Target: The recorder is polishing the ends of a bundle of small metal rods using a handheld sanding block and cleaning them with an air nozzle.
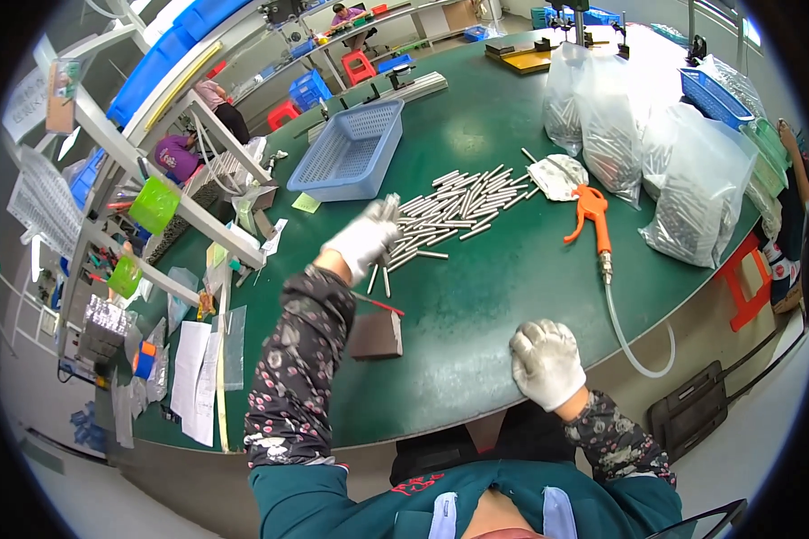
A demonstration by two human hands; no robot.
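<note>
My left hand point(367, 239), in a white glove, is over the left edge of a loose pile of short metal rods point(463, 207) on the green table. Its fingers are drawn together. Whatever they grip is hidden by the glove. Two rods point(386, 281) stick out just below that hand. Near the table's front edge, my gloved right hand point(548, 363) rests with its fingers curled in. No object shows in it. A brown block point(377, 335) and a thin red stick point(379, 304) lie close to my left forearm.
A blue plastic basket point(347, 153) stands behind the pile. To the right lie an orange air gun point(591, 216) with its hose and a crumpled white cloth point(558, 177). Clear bags of metal rods point(697, 189) line the right side. Papers point(193, 373) and a shelf frame are at left.
</note>
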